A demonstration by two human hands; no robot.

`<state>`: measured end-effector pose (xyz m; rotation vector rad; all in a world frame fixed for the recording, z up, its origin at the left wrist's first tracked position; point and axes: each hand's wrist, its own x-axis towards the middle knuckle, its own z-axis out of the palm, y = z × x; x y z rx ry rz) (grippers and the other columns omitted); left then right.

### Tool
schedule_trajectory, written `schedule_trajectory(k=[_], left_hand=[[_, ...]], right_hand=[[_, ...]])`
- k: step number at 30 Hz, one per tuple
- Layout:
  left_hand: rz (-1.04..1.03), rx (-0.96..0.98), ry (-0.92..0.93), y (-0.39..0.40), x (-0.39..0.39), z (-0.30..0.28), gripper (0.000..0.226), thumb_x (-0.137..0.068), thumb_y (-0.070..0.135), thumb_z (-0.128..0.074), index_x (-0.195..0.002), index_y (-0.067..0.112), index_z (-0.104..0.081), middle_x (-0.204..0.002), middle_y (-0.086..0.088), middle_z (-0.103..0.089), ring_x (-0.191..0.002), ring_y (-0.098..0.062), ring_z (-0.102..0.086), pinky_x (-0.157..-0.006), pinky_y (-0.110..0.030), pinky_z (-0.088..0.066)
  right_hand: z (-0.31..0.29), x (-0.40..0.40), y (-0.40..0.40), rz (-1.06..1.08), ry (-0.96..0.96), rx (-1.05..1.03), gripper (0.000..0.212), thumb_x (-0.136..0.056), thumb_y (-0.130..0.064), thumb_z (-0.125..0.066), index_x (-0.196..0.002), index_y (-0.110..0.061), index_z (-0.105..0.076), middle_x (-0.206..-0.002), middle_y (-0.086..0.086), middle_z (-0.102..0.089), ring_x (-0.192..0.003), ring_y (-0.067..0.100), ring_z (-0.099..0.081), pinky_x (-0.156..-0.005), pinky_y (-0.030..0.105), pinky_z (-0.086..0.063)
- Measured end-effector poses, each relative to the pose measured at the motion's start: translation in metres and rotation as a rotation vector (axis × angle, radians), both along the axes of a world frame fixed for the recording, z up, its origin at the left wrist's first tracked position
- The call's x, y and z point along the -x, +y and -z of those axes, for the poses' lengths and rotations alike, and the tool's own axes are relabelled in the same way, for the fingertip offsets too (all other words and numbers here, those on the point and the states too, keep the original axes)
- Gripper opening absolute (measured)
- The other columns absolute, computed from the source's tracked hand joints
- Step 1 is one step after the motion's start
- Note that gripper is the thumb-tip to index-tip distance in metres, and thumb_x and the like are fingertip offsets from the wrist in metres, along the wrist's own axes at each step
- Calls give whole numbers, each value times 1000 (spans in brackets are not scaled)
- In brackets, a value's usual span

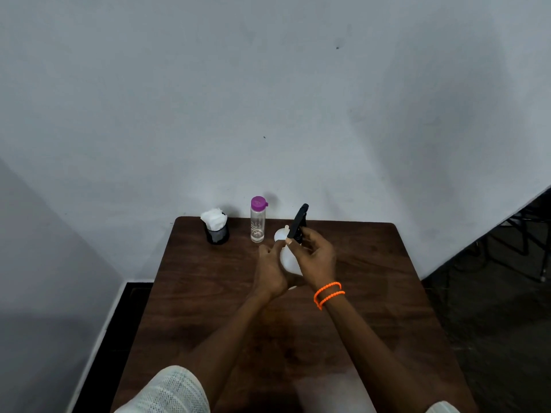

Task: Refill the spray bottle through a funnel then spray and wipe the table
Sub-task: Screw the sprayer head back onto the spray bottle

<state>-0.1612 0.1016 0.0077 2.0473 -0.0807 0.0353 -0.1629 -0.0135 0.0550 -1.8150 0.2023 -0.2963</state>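
Observation:
A white spray bottle [288,261] stands near the middle of the dark wooden table [372,293]. My left hand [269,271] grips its body from the left. My right hand [316,259], with orange bands on the wrist, holds the black trigger head [299,223] at the bottle's top. A white funnel [281,234] lies just behind the bottle, partly hidden by it. A clear water bottle [257,220] with a purple cap stands upright at the back of the table.
A black cup holding white tissues [215,226] stands at the back left of the table, by the grey wall. The table's right edge borders a dark floor with chair legs [518,231] at far right.

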Motion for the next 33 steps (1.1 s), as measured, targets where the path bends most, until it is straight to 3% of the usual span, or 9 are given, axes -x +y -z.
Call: schedule_trajectory(k=[7,13,18,22,24,29,33], left_hand=[[19,-27,46,0,1,1,102,-45,47,-91,-138,33,-51,-115,-1,-43,-102,-16,-57,-81,-26,-51],[9,-6,80,1,-1,1,96,-49,38,-95,-136,31,-55,-115,1,-43,-99,-11,-56,-77,-21,-48],[8,-43,41,2,0,4,105,-46,55,-84,-143,34,-49,-115,-2,-45,-102,-14,-57,-84,-27,-54],[9,-57,72,0,-1,1,106,-50,43,-91,-146,37,-46,-114,-3,-43,-99,-17,-55,-86,-31,-55],[8,-45,98,-1,-1,0,106,-49,35,-95,-144,35,-48,-115,-2,-42,-100,-18,-56,-86,-32,-55],[-1,-68,67,0,-2,1,106,-39,54,-82,-139,36,-51,-112,-2,-44,-98,-17,-57,-86,-34,-57],[12,-51,77,0,-3,0,107,-50,40,-93,-147,32,-47,-115,-3,-44,-99,-14,-54,-85,-28,-52]], right_hand=[[0,-3,3,95,18,12,33,-70,-27,-91,-94,-16,-71,-91,-4,-75,-86,9,-71,-76,23,-57],[6,-6,5,61,39,-13,38,-78,-22,-86,-114,-15,-76,-108,-4,-76,-100,6,-70,-84,25,-57],[5,-11,7,179,101,-139,40,-59,-20,-98,-88,-7,-73,-89,6,-76,-84,20,-73,-76,31,-58],[8,-14,11,196,171,-320,47,-58,-15,-98,-94,-2,-70,-99,14,-75,-94,32,-71,-84,38,-59],[6,-13,10,153,178,-363,45,-63,-13,-95,-102,-6,-74,-104,9,-76,-98,27,-72,-87,37,-59],[-1,-10,9,62,121,-363,32,-74,-2,-86,-105,-6,-78,-101,5,-79,-96,17,-74,-84,27,-56],[-6,-12,12,125,127,-289,34,-66,-8,-93,-95,-4,-75,-93,6,-77,-86,16,-72,-79,29,-55]])
